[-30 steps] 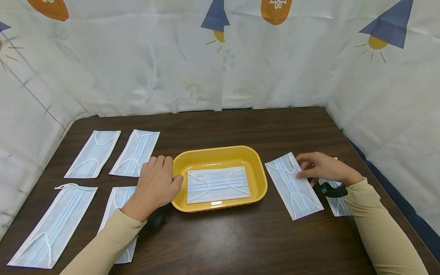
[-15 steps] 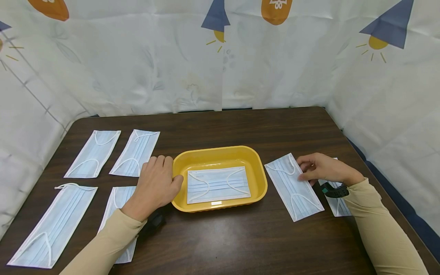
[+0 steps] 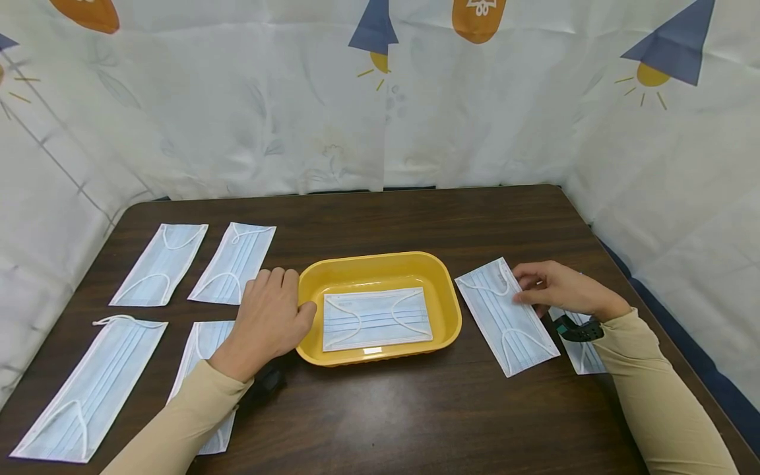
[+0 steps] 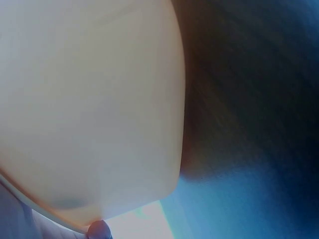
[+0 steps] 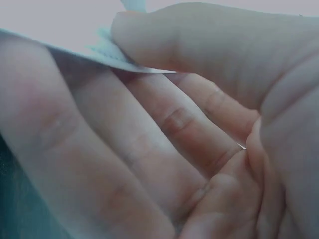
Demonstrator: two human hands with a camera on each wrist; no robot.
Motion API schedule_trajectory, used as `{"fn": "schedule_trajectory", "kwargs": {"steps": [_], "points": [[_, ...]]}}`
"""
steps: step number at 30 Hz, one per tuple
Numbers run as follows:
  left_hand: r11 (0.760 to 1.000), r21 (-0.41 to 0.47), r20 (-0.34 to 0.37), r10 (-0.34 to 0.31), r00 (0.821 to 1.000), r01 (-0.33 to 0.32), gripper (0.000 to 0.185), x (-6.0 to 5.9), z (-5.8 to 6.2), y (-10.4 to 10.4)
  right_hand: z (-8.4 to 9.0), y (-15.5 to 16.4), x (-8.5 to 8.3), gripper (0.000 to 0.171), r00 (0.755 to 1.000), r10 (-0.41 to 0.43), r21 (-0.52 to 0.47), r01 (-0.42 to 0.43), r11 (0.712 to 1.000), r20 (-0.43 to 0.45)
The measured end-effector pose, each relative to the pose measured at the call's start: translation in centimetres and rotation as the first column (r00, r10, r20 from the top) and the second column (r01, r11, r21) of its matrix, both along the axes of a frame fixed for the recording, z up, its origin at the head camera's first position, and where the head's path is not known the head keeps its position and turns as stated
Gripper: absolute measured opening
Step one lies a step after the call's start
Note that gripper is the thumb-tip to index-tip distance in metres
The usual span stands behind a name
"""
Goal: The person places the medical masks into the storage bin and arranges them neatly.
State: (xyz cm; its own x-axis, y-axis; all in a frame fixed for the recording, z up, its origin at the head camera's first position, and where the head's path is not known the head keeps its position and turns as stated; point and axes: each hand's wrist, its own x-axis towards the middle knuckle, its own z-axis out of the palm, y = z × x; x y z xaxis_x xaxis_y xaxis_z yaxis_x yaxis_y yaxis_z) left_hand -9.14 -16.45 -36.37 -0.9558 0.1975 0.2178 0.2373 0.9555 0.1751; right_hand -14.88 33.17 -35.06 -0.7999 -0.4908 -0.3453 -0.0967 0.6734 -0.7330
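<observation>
Just right of the yellow tray (image 3: 374, 272), the right hand (image 3: 561, 289) pinched a pale blue mask (image 3: 505, 323) by its long edge, thumb on top and fingers underneath, as the right wrist view confirmed. That mask slanted above the dark wooden tabletop (image 3: 380, 422), beside the tray. Below the right wrist, with its black strapped device (image 3: 574, 328), another mask (image 3: 584, 359) lay partly covered. At the tray's left end the left hand (image 3: 267, 316) rested with its thumb over the rim; whether its fingers gripped, I could not tell. Inside the tray, one mask (image 3: 378, 323) lay flat and lengthwise, ear loops uppermost. Four more masks (image 3: 160, 264) lay in two rows on the left, the nearer inner one partly hidden by the left forearm. Behind hung a white printed cloth (image 3: 475, 125).
</observation>
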Motion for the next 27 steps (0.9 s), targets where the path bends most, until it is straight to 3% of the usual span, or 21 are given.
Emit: {"fn": "schedule_trajectory", "kwargs": {"steps": [7, 13, 19, 27], "points": [[1.000, 0.012, -0.035, -0.011, 0.999, 0.012, 0.023, 0.1, -0.1, -0.3, 0.4, -0.2, 0.1, 0.041, 0.999, -0.034, -0.005, 0.034, 0.999, -0.015], [1.000, 0.013, -0.021, -0.013, 1.000, 0.013, 0.023, 0.0, -0.2, -0.3, 0.9, 0.0, 0.4, 0.041, 0.997, -0.051, 0.017, 0.052, 0.998, -0.050], [1.000, 0.017, 0.006, -0.002, 1.000, 0.002, 0.026, 0.0, -0.3, -0.3, 1.9, -0.1, 0.5, 0.040, 0.995, -0.056, 0.026, 0.058, 0.998, -0.081], [1.000, 0.011, -0.019, -0.012, 1.000, 0.012, 0.025, 0.0, -0.3, -0.2, 3.6, -0.1, 0.7, 0.034, 0.988, -0.051, 0.035, 0.057, 0.998, -0.147]]}}
